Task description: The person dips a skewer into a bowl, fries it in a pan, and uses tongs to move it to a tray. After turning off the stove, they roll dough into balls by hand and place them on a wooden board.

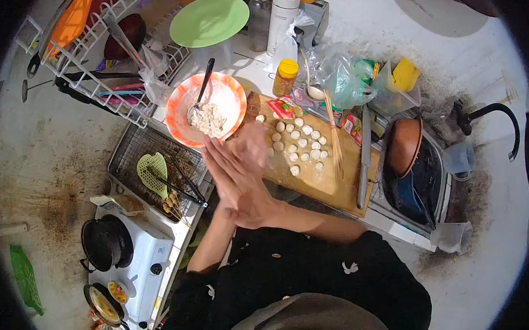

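My right hand point(235, 181) lies palm-in against my left hand point(253, 143), the two crossed in front of my chest. Its fingers are straight and close together, pointing up and left. The left is partly covered and smeared by motion. Whatever sits between the palms is hidden. Just beyond them stands an orange-and-white bowl point(173, 123) with crumbly pale dough point(208, 119) and a black-handled spoon point(205, 82). To the right, several small floury dough balls point(302, 142) are spread over a wooden cutting board point(342, 188).
A knife point(364, 160) and thin skewers point(336, 138) lie on the board's right side. Behind it are a yellow-lidded jar point(285, 77), a white flask point(283, 19) and plastic bags point(346, 76). The sink point(434, 187) is rightward; a stove point(144, 247) and wire-racked tray point(128, 150) are leftward.
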A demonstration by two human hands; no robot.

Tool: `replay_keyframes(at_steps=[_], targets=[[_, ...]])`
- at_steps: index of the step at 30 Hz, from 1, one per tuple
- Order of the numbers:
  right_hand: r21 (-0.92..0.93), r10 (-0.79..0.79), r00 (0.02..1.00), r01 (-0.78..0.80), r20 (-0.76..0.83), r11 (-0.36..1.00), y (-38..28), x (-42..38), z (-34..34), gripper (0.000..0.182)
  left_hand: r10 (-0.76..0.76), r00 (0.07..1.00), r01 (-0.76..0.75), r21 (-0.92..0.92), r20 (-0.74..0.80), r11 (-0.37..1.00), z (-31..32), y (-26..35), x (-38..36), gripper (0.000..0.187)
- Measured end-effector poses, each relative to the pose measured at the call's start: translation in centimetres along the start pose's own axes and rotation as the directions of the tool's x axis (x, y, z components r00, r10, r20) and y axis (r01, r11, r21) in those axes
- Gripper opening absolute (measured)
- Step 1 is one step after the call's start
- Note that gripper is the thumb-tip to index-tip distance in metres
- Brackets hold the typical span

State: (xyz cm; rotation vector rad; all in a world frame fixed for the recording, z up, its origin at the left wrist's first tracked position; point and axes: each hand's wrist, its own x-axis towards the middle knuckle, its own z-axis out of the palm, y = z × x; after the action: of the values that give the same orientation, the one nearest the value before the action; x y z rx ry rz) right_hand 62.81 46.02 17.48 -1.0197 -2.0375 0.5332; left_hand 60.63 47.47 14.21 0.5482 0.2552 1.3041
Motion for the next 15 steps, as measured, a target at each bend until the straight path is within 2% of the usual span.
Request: replay_keyframes(at_steps=[1,2,3,4,5,6,7,8,9,10,11,12,13,14,15], targets=[[-0.078,0.006,1.0,-0.004,0.028,0.997,0.5,-0.7,0.2,0.095,0.378,0.926,-0.377,0.04,-0.01,0.925,0.9,-1.2,0.1,0.089],[-0.081,0.015,1.0,-0.013,0.023,0.997,1.2,-0.6,-0.2,0.095,0.697,0.717,-0.695,0.081,-0.002,0.715,1.4,-1.6,-0.1,0.083],[-0.102,0.087,0.995,-0.091,-0.039,0.991,2.3,0.1,-1.1,0.096,0.693,0.721,-0.691,0.076,0.001,0.719,1.0,-0.5,-0.8,0.083],[-0.12,0.157,0.983,-0.168,-0.097,0.979,2.9,0.4,-1.5,0.097,0.218,0.973,-0.206,0.146,-0.077,0.968,0.3,1.4,-2.2,0.084],[-0.123,0.164,0.982,-0.176,-0.098,0.977,2.7,0.4,-1.3,0.097,-0.318,0.931,0.348,0.165,-0.181,0.923,0.1,2.6,-3.2,0.085],[-0.063,0.233,0.967,-0.241,-0.108,0.969,2.1,0.5,-0.8,0.096,-0.297,0.934,0.306,0.012,-0.197,0.952,1.0,2.7,-3.4,0.066],[-0.007,0.297,0.948,-0.3,-0.114,0.954,1.6,0.6,-0.4,0.095,-0.304,0.933,0.311,0.007,-0.192,0.95,1.1,2.1,-3.2,0.066],[-0.209,0.258,0.963,-0.269,-0.079,0.94,0.7,-0.2,0.4,0.093,0.027,0.99,-0.012,0.106,-0.141,0.994,1.1,1.4,-2.9,0.061],[0.092,0.121,0.99,-0.114,-0.067,0.989,-0.2,-0.8,0.6,0.09,0.349,0.935,-0.333,0.184,-0.062,0.925,1.0,0.8,-2.7,0.057],[0.152,0.075,0.99,-0.056,-0.118,0.987,-1.0,-1.4,1.1,0.085,0.629,0.776,-0.62,0.231,0.042,0.75,0.9,0.5,-2.6,0.054],[0.205,0.026,0.985,0.01,-0.171,0.979,-1.3,-1.6,1.3,0.08,0.621,0.783,-0.613,0.227,0.045,0.756,0.7,0.8,-2.6,0.054],[0.205,0.038,0.983,-0.001,-0.178,0.979,-1.3,-1.5,1.1,0.08,0.434,0.901,-0.425,0.202,0.002,0.882,0.3,1.6,-2.7,0.054],[0.142,0.105,0.971,-0.075,-0.216,0.987,-0.8,-1.1,0.5,0.075,0.228,0.973,-0.22,0.166,-0.033,0.961,-0.1,2.4,-2.7,0.055],[0.08,0.164,0.953,-0.149,-0.256,0.986,-0.2,-0.7,-0.3,0.07,0.015,0.998,-0.007,0.123,-0.059,0.992,-0.1,2.7,-2.6,0.055],[0.079,0.169,0.95,-0.154,-0.262,0.985,0.7,-0.2,-1.2,0.07,-0.028,0.997,0.038,0.149,-0.066,0.988,-0.8,1.5,-3.4,0.052]])
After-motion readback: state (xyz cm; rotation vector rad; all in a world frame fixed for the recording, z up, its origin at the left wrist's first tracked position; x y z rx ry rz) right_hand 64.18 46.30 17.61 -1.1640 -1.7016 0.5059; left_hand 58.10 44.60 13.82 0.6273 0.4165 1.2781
